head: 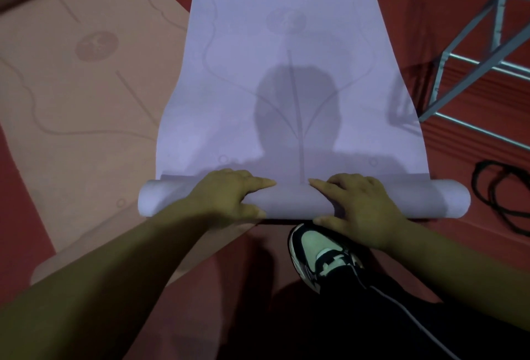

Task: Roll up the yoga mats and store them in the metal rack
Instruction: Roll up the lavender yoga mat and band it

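Pink mat (86, 101) left; rack (437, 84), cord (477, 181) right

Black trousers (401, 331), black-and-white sneaker (318, 250)
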`<state>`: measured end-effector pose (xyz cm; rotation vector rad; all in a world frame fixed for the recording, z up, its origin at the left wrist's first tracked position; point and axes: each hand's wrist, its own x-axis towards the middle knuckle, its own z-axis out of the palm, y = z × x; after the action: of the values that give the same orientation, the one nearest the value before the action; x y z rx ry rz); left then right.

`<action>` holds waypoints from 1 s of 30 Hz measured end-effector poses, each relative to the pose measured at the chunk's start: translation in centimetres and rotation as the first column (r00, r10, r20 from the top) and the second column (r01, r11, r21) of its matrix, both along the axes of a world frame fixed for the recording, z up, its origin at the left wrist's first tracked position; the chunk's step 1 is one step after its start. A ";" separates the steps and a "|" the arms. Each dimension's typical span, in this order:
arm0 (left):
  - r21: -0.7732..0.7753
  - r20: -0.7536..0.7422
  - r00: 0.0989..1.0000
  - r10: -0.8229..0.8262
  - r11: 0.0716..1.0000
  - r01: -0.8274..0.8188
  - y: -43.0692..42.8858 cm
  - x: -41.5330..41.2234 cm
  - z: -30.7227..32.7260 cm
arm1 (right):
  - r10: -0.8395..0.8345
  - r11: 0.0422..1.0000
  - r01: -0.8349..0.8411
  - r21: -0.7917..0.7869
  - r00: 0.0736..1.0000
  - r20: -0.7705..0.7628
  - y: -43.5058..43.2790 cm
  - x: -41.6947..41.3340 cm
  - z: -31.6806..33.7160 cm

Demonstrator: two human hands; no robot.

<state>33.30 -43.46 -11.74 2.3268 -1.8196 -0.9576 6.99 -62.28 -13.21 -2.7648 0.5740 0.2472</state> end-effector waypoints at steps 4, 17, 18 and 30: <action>0.018 0.024 0.999 -0.032 0.999 0.031 -0.7 0.1 0.7 | 0.002 0.999 0.002 0.037 0.994 -0.106 -0.9 1.3 0.6; -0.144 0.204 0.978 -0.040 0.987 0.070 0.2 -0.5 0.4 | 0.037 0.996 -0.039 -0.075 0.999 -0.028 -1.3 0.7 0.4; -0.114 0.175 0.984 -0.033 0.992 0.054 -0.1 -0.1 0.6 | 0.041 0.994 -0.039 -0.106 0.999 0.014 -1.2 0.5 0.2; -0.197 0.432 0.902 0.000 0.976 0.094 0.7 -2.0 0.1 | 0.033 0.998 -0.023 0.056 0.981 -0.189 -3.4 2.6 1.9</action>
<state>31.27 -42.76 -11.59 2.5059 -2.0065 -0.2308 9.61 -65.69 -11.26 -2.7167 0.5659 0.5305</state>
